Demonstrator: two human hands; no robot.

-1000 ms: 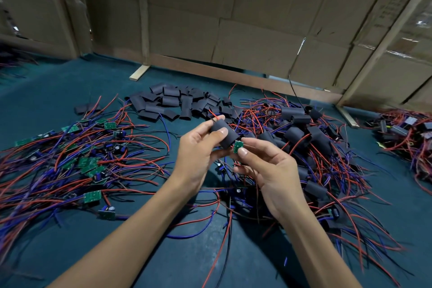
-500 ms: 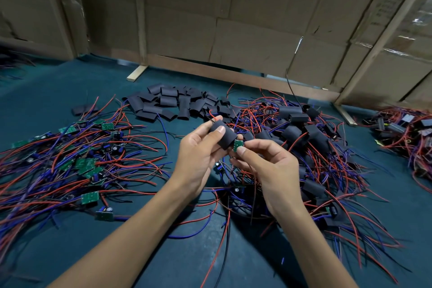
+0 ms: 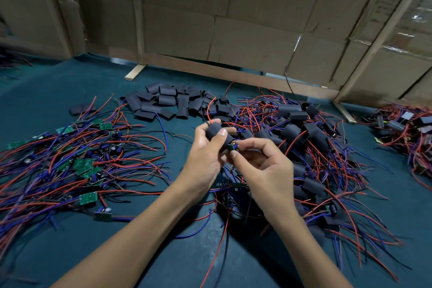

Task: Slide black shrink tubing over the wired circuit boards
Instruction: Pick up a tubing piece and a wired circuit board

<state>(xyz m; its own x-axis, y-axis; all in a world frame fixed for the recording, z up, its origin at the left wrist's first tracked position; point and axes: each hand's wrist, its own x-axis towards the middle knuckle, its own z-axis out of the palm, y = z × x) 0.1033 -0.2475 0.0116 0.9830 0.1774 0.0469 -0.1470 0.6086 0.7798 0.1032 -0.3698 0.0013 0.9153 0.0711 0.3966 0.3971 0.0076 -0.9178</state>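
Observation:
My left hand (image 3: 204,156) grips a black shrink tube (image 3: 214,130) between thumb and fingers, above the table's middle. A red wire sticks out of the tube's far end. My right hand (image 3: 261,166) pinches a small green circuit board (image 3: 232,146) at the tube's near opening; most of the board is hidden inside the tube. A heap of empty black tubes (image 3: 177,100) lies behind. Bare green boards with red and blue wires (image 3: 84,166) are spread at the left. Boards sleeved in black tubing (image 3: 299,133) are piled at the right.
The teal table cover (image 3: 163,252) shows bare in front between my forearms. A cardboard wall with wooden battens (image 3: 233,30) closes the back. Another heap of wired parts (image 3: 406,131) lies at the far right edge. Loose wires trail under my hands.
The board has gone deeper into the tube, and a red wire now pokes out of the tube's far end. Both hands stay at the same place.

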